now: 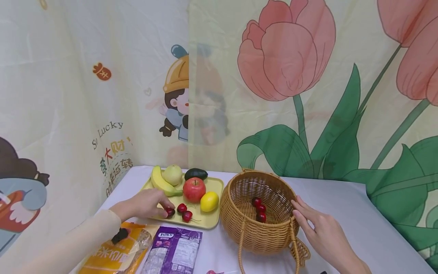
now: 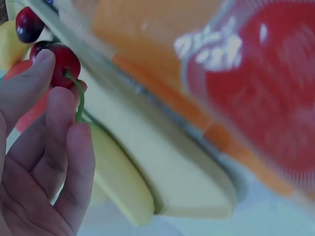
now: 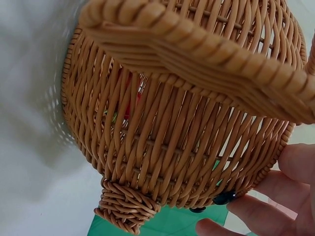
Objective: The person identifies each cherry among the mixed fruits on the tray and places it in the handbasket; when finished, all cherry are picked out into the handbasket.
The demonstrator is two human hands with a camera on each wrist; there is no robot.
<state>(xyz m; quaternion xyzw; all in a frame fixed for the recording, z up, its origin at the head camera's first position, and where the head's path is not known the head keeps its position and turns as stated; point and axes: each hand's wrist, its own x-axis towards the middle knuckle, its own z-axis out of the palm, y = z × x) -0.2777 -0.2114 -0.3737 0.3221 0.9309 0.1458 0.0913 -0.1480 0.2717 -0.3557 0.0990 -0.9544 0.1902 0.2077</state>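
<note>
My left hand pinches a dark red cherry between thumb and fingers at the near edge of a yellow tray; the cherry's green stem shows in the left wrist view. Beside that hand, two more cherries lie on the tray. To the right stands a brown wicker basket with three cherries visible inside. The fingers of my right hand rest against the basket's right rim and side, extended rather than curled. In the right wrist view, its fingertips touch the weave near a black bead.
Also on the tray are a banana, a pale round fruit, a dark green fruit, a red apple and a lemon. In front lie an orange package and a purple bag. Printed curtains hang behind the table.
</note>
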